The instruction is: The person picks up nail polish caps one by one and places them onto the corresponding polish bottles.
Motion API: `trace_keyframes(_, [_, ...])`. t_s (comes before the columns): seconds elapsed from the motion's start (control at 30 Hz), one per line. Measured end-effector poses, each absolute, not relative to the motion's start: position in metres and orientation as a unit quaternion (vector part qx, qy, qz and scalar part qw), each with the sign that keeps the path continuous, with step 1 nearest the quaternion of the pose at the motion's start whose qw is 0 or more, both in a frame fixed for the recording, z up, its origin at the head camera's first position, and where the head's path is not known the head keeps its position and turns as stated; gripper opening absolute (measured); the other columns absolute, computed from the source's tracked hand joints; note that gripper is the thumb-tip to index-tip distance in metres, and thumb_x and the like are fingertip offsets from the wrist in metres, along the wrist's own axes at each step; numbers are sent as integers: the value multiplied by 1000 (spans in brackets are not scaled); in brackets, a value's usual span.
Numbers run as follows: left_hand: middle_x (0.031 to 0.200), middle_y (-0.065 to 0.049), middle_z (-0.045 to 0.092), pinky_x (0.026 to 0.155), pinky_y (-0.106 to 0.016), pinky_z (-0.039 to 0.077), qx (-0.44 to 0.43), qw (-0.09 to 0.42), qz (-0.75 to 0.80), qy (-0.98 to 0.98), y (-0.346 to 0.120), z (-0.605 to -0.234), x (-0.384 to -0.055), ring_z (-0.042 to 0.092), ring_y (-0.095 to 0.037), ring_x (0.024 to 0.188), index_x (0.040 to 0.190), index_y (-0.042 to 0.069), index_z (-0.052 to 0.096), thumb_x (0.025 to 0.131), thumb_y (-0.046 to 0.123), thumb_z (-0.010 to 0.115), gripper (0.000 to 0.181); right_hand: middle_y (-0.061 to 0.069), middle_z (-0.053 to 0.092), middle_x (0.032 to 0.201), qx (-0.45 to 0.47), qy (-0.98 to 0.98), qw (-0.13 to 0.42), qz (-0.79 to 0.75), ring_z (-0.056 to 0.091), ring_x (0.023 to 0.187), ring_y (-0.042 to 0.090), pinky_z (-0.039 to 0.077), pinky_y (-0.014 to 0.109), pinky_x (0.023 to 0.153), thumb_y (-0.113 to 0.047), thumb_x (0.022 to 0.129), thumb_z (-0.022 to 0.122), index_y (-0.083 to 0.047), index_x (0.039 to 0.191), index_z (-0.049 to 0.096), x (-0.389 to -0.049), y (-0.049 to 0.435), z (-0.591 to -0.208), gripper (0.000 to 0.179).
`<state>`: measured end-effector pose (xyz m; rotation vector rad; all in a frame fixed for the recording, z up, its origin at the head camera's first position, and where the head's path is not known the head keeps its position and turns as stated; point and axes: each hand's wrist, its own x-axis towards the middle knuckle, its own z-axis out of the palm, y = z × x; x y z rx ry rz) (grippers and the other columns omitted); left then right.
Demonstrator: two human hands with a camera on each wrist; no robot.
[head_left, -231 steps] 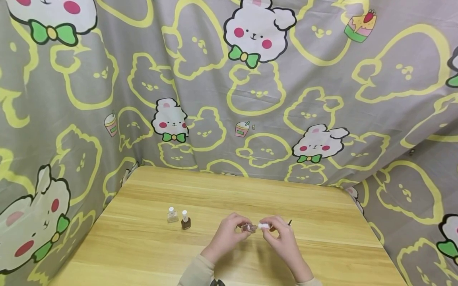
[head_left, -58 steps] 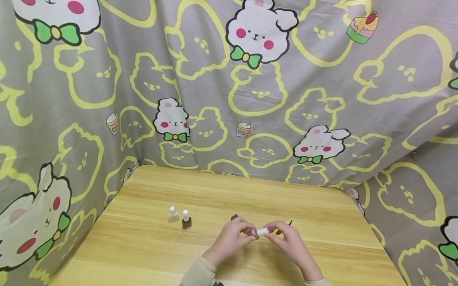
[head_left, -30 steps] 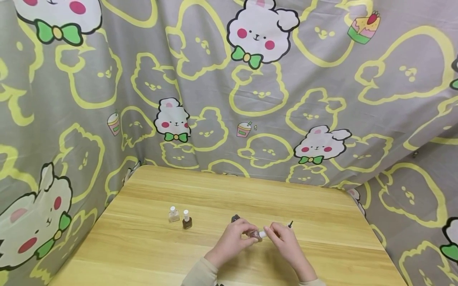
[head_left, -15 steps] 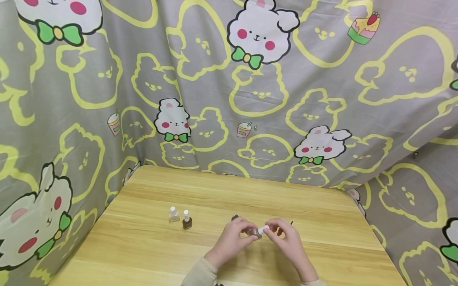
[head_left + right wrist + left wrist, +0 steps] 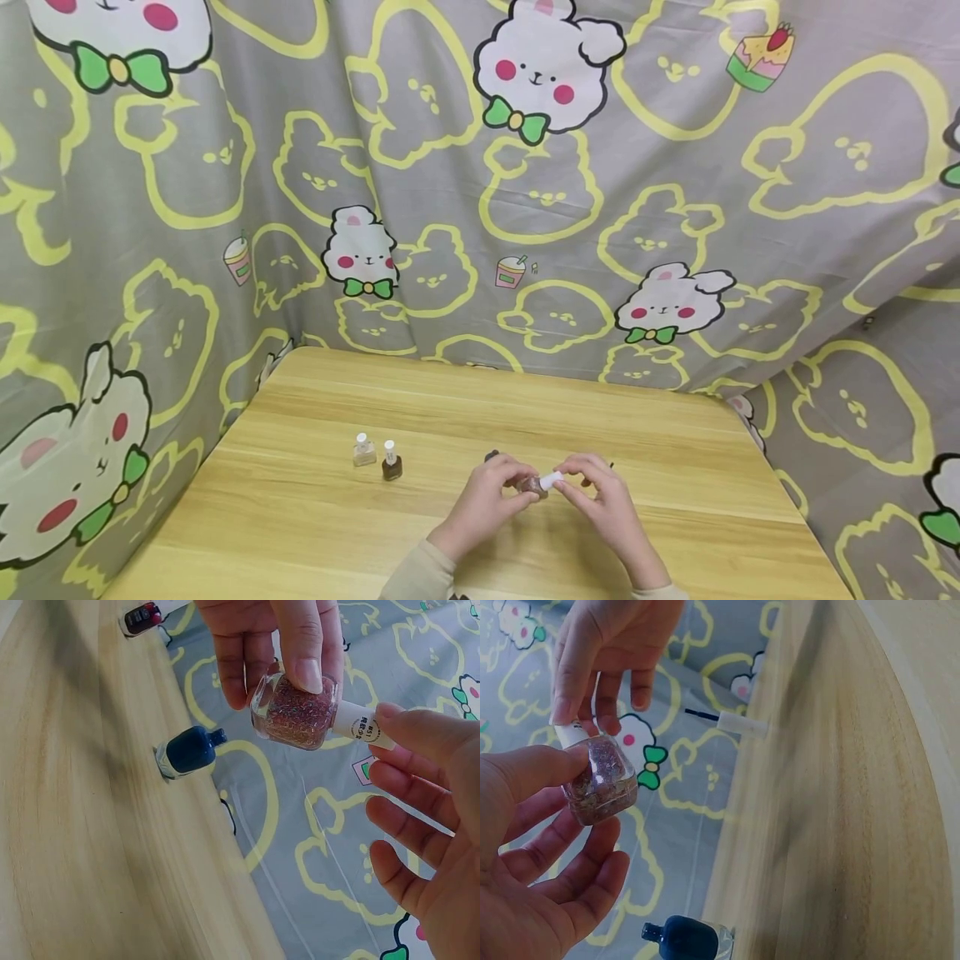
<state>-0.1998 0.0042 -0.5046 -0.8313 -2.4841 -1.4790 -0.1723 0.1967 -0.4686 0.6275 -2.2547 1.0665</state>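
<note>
My left hand (image 5: pixel 486 504) holds a nail polish bottle with pinkish glitter (image 5: pixel 296 712) by its sides, between thumb and fingers. The bottle lies tilted in the air over the table. My right hand (image 5: pixel 607 504) pinches the bottle's white cap (image 5: pixel 360 724) between thumb and index finger, the other fingers loosely spread. The cap sits against the bottle's neck. Beyond the left hand stands an uncapped dark blue nail polish bottle (image 5: pixel 686 939). A white cap with a dark brush (image 5: pixel 742 725) stands brush up on the table beyond the right hand.
Two capped nail polish bottles stand at the left of the wooden table (image 5: pixel 315 517): a clear one (image 5: pixel 364 452) and a dark one (image 5: pixel 392 467). A grey patterned curtain (image 5: pixel 450 183) hangs round the table's back and sides.
The right fingers have shifted their grip on the white cap several times. A gap seen earlier between cap and bottle has closed. The left hand keeps its hold, slightly further right.
</note>
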Motion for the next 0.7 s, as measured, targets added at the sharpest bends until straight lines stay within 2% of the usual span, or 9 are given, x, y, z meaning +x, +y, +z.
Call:
trace_keyframes(0.23, [95, 6, 64, 84, -19, 55, -276, 63, -489, -825, 4, -504, -199, 58, 1, 86, 103, 13, 72, 84, 19, 76, 21, 5, 68, 87, 229, -844, 279, 396, 60, 82, 20, 50, 26, 66, 7, 69, 79, -5, 88, 68, -174, 196, -471, 25])
trace_keyframes(0.5, [95, 7, 63, 84, -19, 54, -272, 60, -492, -825, 3, -502, -199, 59, -1, 86, 102, 15, 72, 84, 19, 76, 19, 7, 68, 87, 236, -843, 275, 397, 61, 80, 23, 48, 23, 65, 7, 69, 79, -3, 90, 69, -177, 199, -475, 25])
trace_keyframes(0.7, [96, 6, 63, 84, -20, 54, -272, 61, -497, -822, 2, -502, -200, 59, -1, 86, 103, 14, 71, 84, 19, 75, 20, 2, 69, 93, 235, -842, 277, 399, 60, 81, 18, 49, 26, 65, 2, 70, 81, -12, 97, 70, -187, 207, -496, 33])
